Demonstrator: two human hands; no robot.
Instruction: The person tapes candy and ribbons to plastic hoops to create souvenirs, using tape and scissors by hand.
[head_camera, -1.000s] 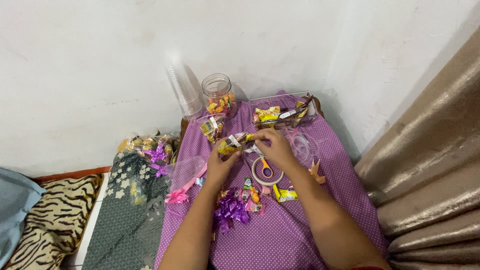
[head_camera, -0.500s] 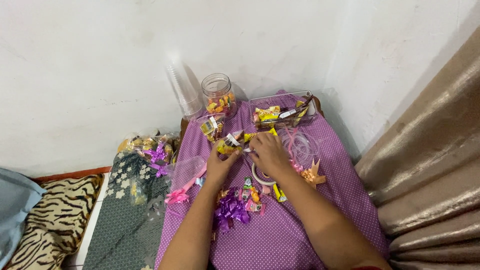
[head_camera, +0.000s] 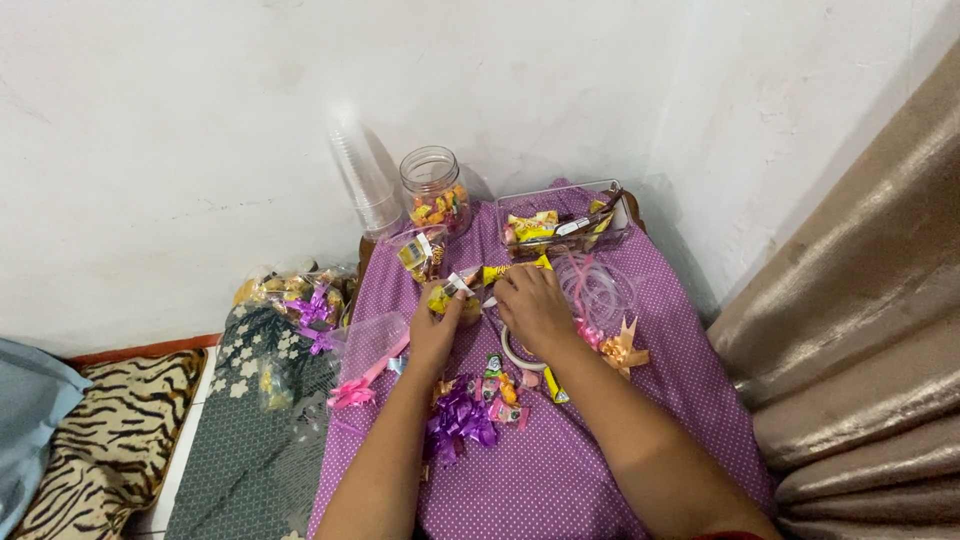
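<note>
- The left hand (head_camera: 432, 335) is closed around a small clear cup of sweets (head_camera: 447, 296). The cup sits near the middle of the purple dotted cloth (head_camera: 600, 470), a bit up toward 12 o'clock.
- The right hand (head_camera: 535, 308) lies palm down just beside that cup, at its 3 o'clock side. Its fingers are bent over a roll of tape (head_camera: 520, 355) that peeks out under the hand. I cannot tell if the hand is gripping anything.
- A yellow wrapped sweet (head_camera: 510, 270) lies at 12 o'clock from the right hand, touching the fingertips.
- A second filled cup (head_camera: 418, 252) stands at 11 o'clock from the held cup.
- Farther up at 12 o'clock is a glass jar (head_camera: 433, 192) with sweets inside, and a tall stack of clear cups (head_camera: 362, 170) leans by the wall beside it.
- A clear box (head_camera: 562, 220) with more sweets sits at 1 o'clock.
- A purple ribbon bow (head_camera: 458, 420) lies at 6 o'clock from the left hand, with loose sweets (head_camera: 498, 385) near it.
- An orange bow (head_camera: 625, 350) lies at 3 o'clock from the right hand.
- A pink bow (head_camera: 352, 392) rests at the cloth's edge, at 8 o'clock.
</note>
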